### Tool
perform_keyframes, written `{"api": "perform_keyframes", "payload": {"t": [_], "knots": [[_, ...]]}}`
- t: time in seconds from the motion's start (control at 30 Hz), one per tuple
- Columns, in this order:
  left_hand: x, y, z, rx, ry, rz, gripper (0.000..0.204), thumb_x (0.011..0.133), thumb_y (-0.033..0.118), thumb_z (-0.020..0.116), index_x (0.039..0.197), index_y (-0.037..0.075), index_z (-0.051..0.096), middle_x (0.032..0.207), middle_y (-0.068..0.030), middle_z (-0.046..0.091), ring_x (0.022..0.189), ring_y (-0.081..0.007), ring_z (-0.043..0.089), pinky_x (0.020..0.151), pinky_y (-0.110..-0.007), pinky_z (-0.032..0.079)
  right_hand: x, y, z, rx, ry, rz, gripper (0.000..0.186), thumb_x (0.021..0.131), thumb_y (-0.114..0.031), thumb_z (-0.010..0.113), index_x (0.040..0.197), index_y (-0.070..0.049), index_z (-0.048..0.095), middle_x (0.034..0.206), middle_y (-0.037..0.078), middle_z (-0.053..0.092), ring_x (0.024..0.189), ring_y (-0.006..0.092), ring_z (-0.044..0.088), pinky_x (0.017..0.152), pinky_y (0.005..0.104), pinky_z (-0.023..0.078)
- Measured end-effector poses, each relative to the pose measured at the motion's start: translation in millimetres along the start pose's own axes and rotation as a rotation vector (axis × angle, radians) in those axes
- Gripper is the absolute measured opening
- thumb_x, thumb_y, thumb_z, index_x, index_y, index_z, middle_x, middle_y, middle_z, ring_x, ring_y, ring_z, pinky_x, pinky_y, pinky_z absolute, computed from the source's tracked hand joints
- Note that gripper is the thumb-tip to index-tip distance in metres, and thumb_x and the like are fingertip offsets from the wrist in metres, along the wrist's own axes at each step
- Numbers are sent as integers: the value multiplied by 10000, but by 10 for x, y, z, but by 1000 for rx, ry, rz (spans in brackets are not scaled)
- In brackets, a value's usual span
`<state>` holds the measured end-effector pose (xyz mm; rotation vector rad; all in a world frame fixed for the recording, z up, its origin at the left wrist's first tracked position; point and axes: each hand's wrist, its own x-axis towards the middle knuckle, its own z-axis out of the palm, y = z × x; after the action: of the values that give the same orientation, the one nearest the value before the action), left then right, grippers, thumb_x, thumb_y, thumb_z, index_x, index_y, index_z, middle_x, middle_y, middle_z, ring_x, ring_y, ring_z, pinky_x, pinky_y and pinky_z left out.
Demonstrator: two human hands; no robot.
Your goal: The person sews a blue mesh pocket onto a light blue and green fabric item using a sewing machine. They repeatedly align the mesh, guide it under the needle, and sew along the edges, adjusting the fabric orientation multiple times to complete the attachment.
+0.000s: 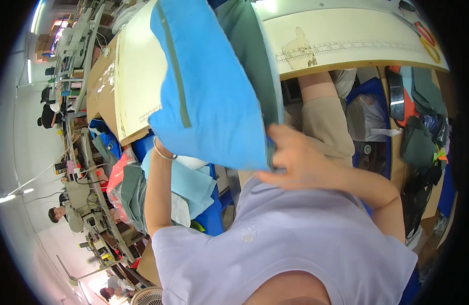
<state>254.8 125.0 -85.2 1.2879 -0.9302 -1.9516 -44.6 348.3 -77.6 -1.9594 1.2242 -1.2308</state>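
Note:
A bright blue fabric piece (209,101) with a long olive-green strip is raised over the front of the cream worktable (135,76), dark grey-green fabric (244,46) behind it. My left hand (161,147), with a bracelet at the wrist, is under its lower left corner, fingers hidden by the cloth. My right hand (288,157) is at its lower right edge, blurred, with fingers spread. Whether it pinches any cloth I cannot make out.
Scissors (428,43) and a printed ruler strip lie on the right board (366,25). Fabric pieces (194,188) are piled below left and more bags and pieces (417,137) at right. Co-workers (56,213) sit among sewing machines (82,203) along the left.

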Motion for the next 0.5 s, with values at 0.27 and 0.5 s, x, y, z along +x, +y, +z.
{"api": "perform_keyframes", "payload": {"t": [0.27,0.5], "knots": [[-143,271,-5,-11,81,49,466,1051,326,552,1359,-19,609,1244,-143,710,1065,-244,722,885,-382,612,-225,-63,59,-34,75,-276,248,779,-118,743,969,40,747,954,169,704,966,314,666,1037,462,514],[68,782,-438,804,35,203,284,1008,105,588,1220,-49,697,1152,-129,749,995,-185,732,860,-320,610,-258,113,204,95,58,-250,270,821,-174,763,991,35,752,994,188,707,1036,322,669,1070,460,502]]}}
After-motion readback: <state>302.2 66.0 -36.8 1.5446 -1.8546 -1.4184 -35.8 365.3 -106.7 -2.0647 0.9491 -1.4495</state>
